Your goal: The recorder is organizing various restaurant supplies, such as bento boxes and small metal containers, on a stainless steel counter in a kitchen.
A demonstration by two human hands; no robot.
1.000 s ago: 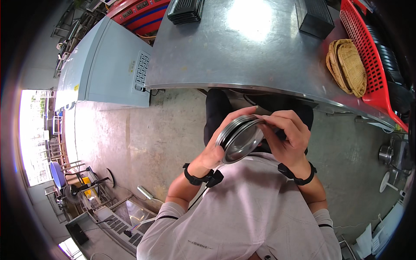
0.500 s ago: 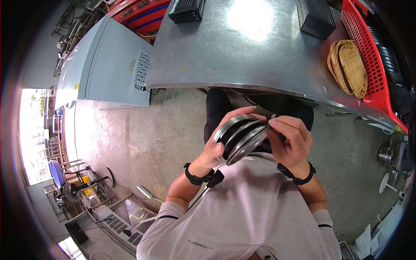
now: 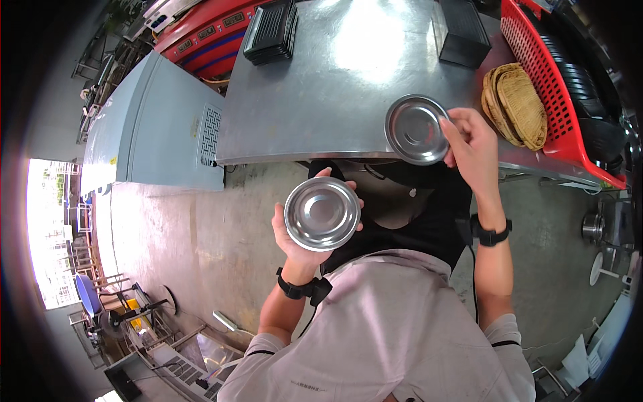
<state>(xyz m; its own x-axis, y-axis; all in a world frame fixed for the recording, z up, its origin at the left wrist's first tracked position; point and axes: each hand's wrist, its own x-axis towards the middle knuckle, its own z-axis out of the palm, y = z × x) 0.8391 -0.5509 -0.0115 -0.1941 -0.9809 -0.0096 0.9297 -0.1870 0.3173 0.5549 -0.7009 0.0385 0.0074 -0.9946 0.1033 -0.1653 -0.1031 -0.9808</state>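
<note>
One steel plate [image 3: 322, 213] is cupped from beneath by the left hand [image 3: 301, 234], over the floor. A second plate [image 3: 416, 128] (at the table [image 3: 321, 100] edge) is pinched at its three-o'clock rim by the right hand [image 3: 473, 144], which is nearer it.

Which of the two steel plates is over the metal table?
The steel plate in the right hand, at the metal table near edge. The other steel plate sits in the left hand, over the floor.

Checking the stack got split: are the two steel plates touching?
Apart. The head view shows the left hand holding one plate below the table edge, while the right hand holds the other plate at the table.
</note>
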